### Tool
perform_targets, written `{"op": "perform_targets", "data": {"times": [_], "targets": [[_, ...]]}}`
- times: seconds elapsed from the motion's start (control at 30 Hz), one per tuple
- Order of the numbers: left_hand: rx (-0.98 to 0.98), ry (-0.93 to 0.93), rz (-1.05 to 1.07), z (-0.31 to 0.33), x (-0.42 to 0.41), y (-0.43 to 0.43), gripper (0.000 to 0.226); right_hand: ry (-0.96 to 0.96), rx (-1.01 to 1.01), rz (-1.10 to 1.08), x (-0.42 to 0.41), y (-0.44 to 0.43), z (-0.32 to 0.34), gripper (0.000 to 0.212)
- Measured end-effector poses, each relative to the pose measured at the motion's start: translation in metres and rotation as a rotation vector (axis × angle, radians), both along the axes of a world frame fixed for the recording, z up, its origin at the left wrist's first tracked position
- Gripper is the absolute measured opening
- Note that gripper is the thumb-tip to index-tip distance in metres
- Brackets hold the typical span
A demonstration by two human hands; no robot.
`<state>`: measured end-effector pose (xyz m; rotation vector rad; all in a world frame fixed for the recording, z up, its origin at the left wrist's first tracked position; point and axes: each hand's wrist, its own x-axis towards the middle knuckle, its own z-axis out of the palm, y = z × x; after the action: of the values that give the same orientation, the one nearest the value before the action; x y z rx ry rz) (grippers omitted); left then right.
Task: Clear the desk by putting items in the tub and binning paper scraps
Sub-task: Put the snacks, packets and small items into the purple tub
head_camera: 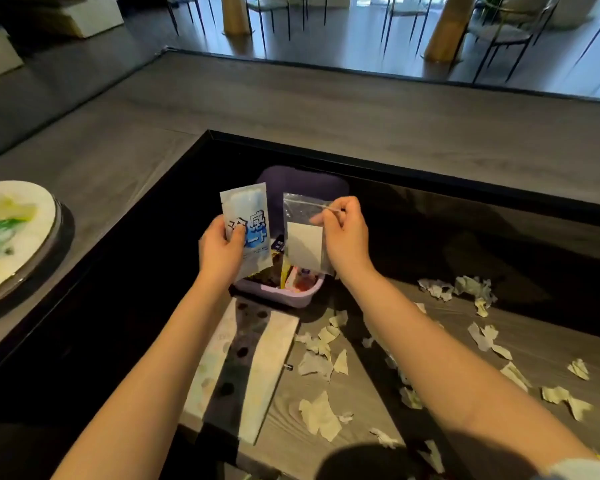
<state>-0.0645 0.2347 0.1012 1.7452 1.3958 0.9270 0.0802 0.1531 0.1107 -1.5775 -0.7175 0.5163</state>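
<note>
My left hand [220,252] holds a blue-and-white printed sachet [248,226] upright above the lilac tub [291,296]. My right hand [343,237] pinches the top of a clear zip bag [303,233] with a white square inside, also above the tub. The tub holds several colourful packets and sits at the far edge of the wooden desk [534,348]. Torn paper scraps [319,414] lie scattered across the desk, from beside the tub to the right edge.
A pale patterned tissue box [267,375] lies on the desk under my left forearm. A dark purple chair back [302,181] stands behind the tub in a sunken black-edged pit. A plate with wrapped green and yellow items [7,233] sits at the left.
</note>
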Motion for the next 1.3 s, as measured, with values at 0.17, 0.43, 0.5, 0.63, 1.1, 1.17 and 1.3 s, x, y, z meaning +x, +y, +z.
{"op": "perform_targets", "data": {"times": [0.17,0.43,0.5,0.63,1.1,1.17,1.3], "targets": [[-0.094,0.207,-0.044,-0.015,0.012,0.035,0.029,0.005,-0.277,0.01,-0.004,0.039,-0.028,0.005],[-0.324,0.431,-0.239,-0.04,0.028,0.076,0.028,0.048,-0.758,0.185,0.003,0.075,-0.047,0.034],[-0.345,0.503,-0.307,-0.045,0.03,0.077,0.031,-0.105,-0.815,0.237,0.004,0.074,-0.047,0.034],[-0.352,0.601,-0.403,-0.056,0.031,0.077,0.035,-0.486,-0.89,0.406,0.0,0.067,-0.046,0.05],[-0.046,1.076,-0.559,-0.059,0.018,0.056,0.068,-1.15,-0.982,0.516,0.0,0.043,-0.066,0.052],[0.016,1.036,-0.534,-0.056,0.018,0.052,0.061,-1.061,-0.864,0.495,0.001,0.037,-0.065,0.053],[0.099,0.941,-0.482,-0.048,0.015,0.034,0.057,-0.941,-0.718,0.441,0.001,0.017,-0.056,0.055]]}}
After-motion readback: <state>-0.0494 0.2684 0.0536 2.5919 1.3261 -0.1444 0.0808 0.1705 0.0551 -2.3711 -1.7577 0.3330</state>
